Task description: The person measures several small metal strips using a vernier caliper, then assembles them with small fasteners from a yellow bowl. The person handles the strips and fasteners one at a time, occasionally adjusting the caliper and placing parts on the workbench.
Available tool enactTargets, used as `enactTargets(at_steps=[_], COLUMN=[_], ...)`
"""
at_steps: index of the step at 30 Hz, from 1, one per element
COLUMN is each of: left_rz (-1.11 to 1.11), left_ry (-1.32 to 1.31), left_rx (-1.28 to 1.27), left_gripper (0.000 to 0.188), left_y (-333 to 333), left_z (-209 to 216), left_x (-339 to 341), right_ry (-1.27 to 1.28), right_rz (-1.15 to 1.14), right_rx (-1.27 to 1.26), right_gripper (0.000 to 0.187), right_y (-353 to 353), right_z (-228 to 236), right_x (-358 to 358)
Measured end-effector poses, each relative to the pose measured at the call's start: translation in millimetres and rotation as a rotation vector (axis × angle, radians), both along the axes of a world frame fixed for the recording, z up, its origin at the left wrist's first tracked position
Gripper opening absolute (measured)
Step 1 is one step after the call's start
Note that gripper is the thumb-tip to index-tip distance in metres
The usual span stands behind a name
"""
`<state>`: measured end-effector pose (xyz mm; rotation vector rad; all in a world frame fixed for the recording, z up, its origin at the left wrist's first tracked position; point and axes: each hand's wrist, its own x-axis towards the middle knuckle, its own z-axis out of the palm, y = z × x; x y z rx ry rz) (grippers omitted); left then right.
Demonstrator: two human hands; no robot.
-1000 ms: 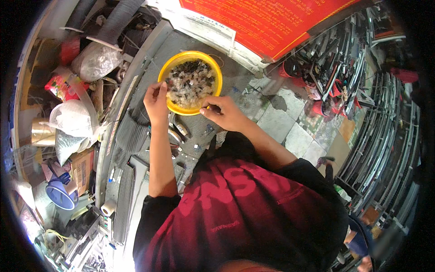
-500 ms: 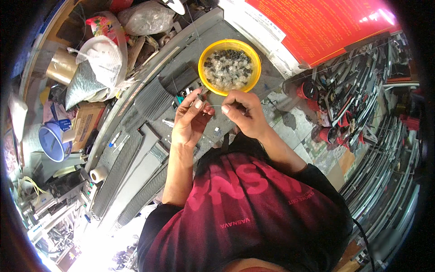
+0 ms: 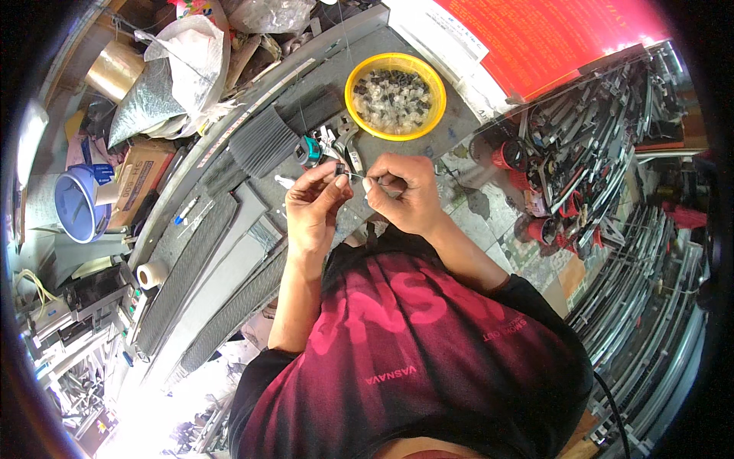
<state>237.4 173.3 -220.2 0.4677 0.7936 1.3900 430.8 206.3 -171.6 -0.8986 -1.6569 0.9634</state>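
My left hand (image 3: pixel 312 214) is raised over the workbench, thumb and fingertips pinching a small dark part (image 3: pixel 341 169), too small to make out further. Close on its right, my right hand (image 3: pixel 407 197) has its thumb and forefinger pressed together on a thin pale string (image 3: pixel 357 176). The string spans the short gap to the dark part; whether it passes through cannot be seen. Beyond both hands, a yellow basket (image 3: pixel 399 136) holds many small clear and black pieces. A teal tape measure (image 3: pixel 309 152) and a dark curved-handled tool (image 3: pixel 352 157) lie just past my left fingers.
A grey pleated sheet (image 3: pixel 264 141) lies left of the tape measure, with long grey panels (image 3: pixel 195 264) nearer me. A tape roll (image 3: pixel 151 274) and blue bucket (image 3: pixel 76 205) are at far left. Metal profiles (image 3: pixel 650 306) and red containers (image 3: pixel 511 155) crowd the right.
My right hand has come closer to the left, and the stretch of string between them is shorter. The dark part shows more clearly. The whole view has shifted slightly, exposing more of the tape measure.
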Motion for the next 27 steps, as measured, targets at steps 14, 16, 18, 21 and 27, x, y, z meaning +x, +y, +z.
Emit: enactTargets(at_steps=[14,16,18,21,27], left_rz=[0.007,0.002,-0.004,-0.001,-0.047], left_ry=[0.3,0.42,0.505,0.585,0.701], left_rx=[0.144,0.179,0.204,0.2,0.23], left_gripper=[0.031,0.031,0.031,0.031,0.029], left_y=[-19,-20,-23,-26,-28], left_z=[3,6,11,17,6], left_x=[-16,-18,-20,-25,-37], right_ry=[-0.069,-0.071,-0.118,-0.166,-0.113], right_rz=[0.051,0.085,0.113,0.183,0.249], right_rx=[0.013,-0.007,-0.046,-0.059,-0.16], right_gripper=[0.014,0.015,0.015,0.016,0.018], right_y=[-15,-15,-14,-10,-8], right_z=[5,4,3,4,-25], right_x=[-14,-13,-11,-8,-1])
